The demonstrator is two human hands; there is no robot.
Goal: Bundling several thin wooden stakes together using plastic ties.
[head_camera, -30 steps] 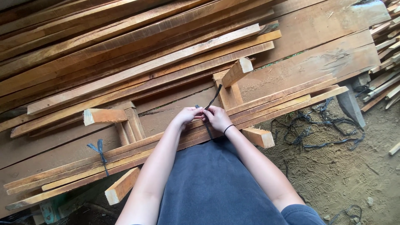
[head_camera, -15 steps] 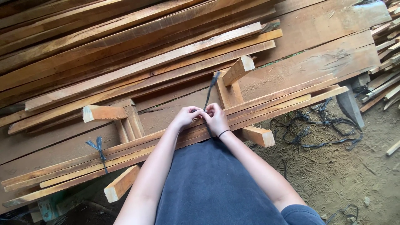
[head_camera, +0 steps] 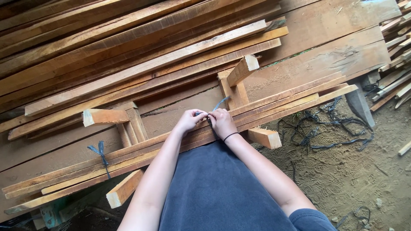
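Blue cord (head_camera: 219, 104) at the middle of the scene: a thin strand whose free end rises from the hands toward the far right, against an upright wooden post (head_camera: 233, 92). Both hands meet on it over a bundle of long wooden slats (head_camera: 282, 105). Left hand (head_camera: 190, 120) has its fingers pinched together on the cord; right hand (head_camera: 222, 122), touching the left, is closed over the same strand, a dark band (head_camera: 231, 136) round its wrist.

The slat bundle's long axis runs from near left to far right, its right end pointing toward the ground at far right. It rests on two wooden stands with angled crosspieces: one post just beyond the hands, another stand (head_camera: 128, 124) to the left. A second blue tie (head_camera: 100, 154) is knotted round the bundle well to the left of the hands, ends hanging.

Beyond lies a stack of longer planks (head_camera: 128, 47), lying roughly parallel to the bundle. Loose dark cords (head_camera: 325, 128) lie tangled on the dirt ground (head_camera: 364, 179) at right. No packages, labels or signs can be made out.
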